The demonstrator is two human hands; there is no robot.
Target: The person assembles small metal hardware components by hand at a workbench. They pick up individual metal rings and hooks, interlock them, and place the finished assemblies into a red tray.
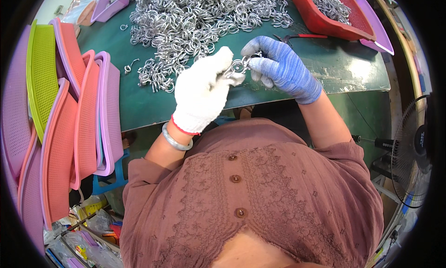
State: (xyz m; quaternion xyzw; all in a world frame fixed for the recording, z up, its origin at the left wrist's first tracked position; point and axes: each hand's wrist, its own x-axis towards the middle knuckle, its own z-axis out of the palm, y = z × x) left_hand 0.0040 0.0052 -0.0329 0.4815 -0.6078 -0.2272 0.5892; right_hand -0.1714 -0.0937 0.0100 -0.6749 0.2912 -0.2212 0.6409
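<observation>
- Mid-job, by my judgement: my white-gloved left hand [203, 89] and blue-gloved right hand [287, 69] pinch metal rings [238, 66] above the green table [337, 61].
- A large heap [195, 24] appears left to handle; whether the batch [327, 4] in the red basket [325, 27] is finished, I cannot tell.
- A black fan [420, 147] stands right; stacked baskets [60, 166], left.

1. Lime-green perforated plastic basket [42, 77], tilted on edge at left.
2. Salmon-pink perforated plastic basket [62, 161], just beside the former.
3. Lilac perforated plastic basket [110, 107], at the group's right end.
4. Blue plastic stool [118, 173], partly hidden by the lilac basket.
5. Round black fan with wire guard [411, 152], right edge.
6. Clear plastic bags [100, 220], lower left.
</observation>
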